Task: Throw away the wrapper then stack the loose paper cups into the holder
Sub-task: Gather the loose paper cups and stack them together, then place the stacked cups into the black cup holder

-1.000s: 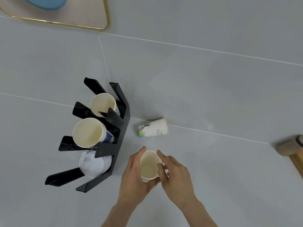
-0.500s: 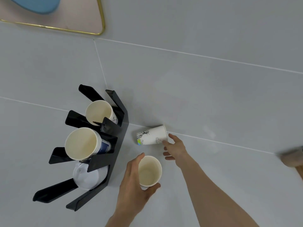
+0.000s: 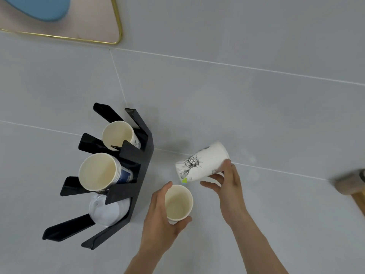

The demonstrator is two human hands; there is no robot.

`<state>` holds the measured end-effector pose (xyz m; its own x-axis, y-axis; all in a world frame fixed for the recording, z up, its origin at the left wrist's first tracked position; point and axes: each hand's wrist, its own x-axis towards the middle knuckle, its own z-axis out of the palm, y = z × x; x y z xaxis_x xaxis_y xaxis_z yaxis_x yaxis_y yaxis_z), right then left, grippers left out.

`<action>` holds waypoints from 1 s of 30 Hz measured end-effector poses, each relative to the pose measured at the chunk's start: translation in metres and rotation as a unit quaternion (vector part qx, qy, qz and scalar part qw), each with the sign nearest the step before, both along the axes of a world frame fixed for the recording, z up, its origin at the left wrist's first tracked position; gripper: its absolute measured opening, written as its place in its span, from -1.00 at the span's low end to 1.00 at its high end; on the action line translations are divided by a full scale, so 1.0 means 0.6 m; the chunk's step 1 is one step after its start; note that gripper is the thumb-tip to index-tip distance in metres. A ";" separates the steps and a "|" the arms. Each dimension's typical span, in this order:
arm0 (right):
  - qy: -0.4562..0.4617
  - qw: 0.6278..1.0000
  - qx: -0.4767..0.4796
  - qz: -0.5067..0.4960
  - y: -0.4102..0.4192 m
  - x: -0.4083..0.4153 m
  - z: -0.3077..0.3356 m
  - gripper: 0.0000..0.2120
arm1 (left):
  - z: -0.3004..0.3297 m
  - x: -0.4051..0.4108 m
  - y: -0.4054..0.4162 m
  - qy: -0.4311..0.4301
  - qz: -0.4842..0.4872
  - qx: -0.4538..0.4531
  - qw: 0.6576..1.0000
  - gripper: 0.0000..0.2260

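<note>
1. Left hand (image 3: 158, 216) wrapped round an upright cup (image 3: 178, 202), mouth up, just right of the holder (image 3: 138, 175); reads as a steady base for nesting the next cup
2. Right hand (image 3: 230, 186) grasping a printed cup (image 3: 201, 165), fingers at its rim end, cup tilted with bottom toward the holder, lifted off the floor (image 3: 256, 115) just above and right of the upright cup; held that way likely so it can be turned and dropped in
3. Holder: black, slanted arms, open toward the left; far slot has one cup (image 3: 118, 135), middle slot a cup stack (image 3: 98, 171), near slot white lids (image 3: 108, 210)
4. No wrapper in view, so that step looks done; stacking in progress
5. Room: bare floor right of holder, nothing between the two hands' cups and the slots except the holder's own right-side spine; entry is from above/left over the arm tips
6. Pink tray with gold rim (image 3: 116, 39) well beyond holder; wooden object at far right edge, blurred
</note>
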<state>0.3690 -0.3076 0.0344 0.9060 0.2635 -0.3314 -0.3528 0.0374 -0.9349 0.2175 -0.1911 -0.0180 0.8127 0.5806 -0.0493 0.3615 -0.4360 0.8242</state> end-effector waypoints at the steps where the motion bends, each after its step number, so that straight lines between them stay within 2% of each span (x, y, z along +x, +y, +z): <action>1: -0.042 0.999 -0.016 0.021 -0.012 -0.014 0.018 -0.61 | 0.004 0.001 -0.002 -0.002 0.000 -0.005 1.000 -0.06; 4: -0.184 0.978 -0.068 0.069 -0.031 -0.056 0.047 -0.66 | 0.014 0.002 -0.005 -0.015 0.003 -0.033 0.999 -0.03; 7: -0.314 0.933 -0.130 0.117 -0.041 -0.085 0.037 -0.73 | 0.015 0.002 -0.009 -0.023 -0.012 -0.078 0.997 0.04; 9: -0.360 0.902 -0.176 0.160 -0.045 -0.097 0.026 -0.72 | 0.016 -0.002 -0.010 -0.035 -0.027 -0.124 0.991 0.10; 10: -0.359 0.897 -0.186 0.179 -0.046 -0.103 0.021 -0.66 | 0.017 -0.007 -0.009 -0.049 -0.034 -0.153 0.986 0.12; 12: -0.316 0.911 -0.177 0.198 -0.049 -0.111 0.016 -0.47 | 0.026 -0.021 -0.009 -0.069 -0.035 -0.200 0.977 0.06; 13: -0.283 0.925 -0.169 0.191 -0.049 -0.113 0.013 -0.43 | 0.034 -0.026 -0.009 -0.075 -0.025 -0.220 0.972 -0.04; 16: -0.206 0.952 -0.176 0.144 -0.038 -0.110 0.006 -0.51 | 0.052 -0.029 -0.005 -0.083 0.050 -0.267 0.959 -0.52; 18: -0.172 0.959 -0.187 0.130 -0.030 -0.104 0.003 -0.62 | 0.056 -0.024 0.001 -0.079 0.097 -0.271 0.955 -0.72; 23: -0.057 0.971 -0.192 0.127 -0.018 -0.097 -0.004 -0.70 | 0.056 -0.023 0.007 -0.053 0.124 -0.290 0.947 -0.74; 26: 0.002 0.981 -0.155 0.114 -0.022 -0.096 -0.004 -0.74 | 0.059 -0.025 0.006 -0.039 0.147 -0.315 0.937 -0.79; 30: 0.045 0.982 -0.135 0.123 -0.032 -0.091 0.003 -0.79 | 0.066 -0.023 0.010 -0.019 0.163 -0.334 0.928 -0.79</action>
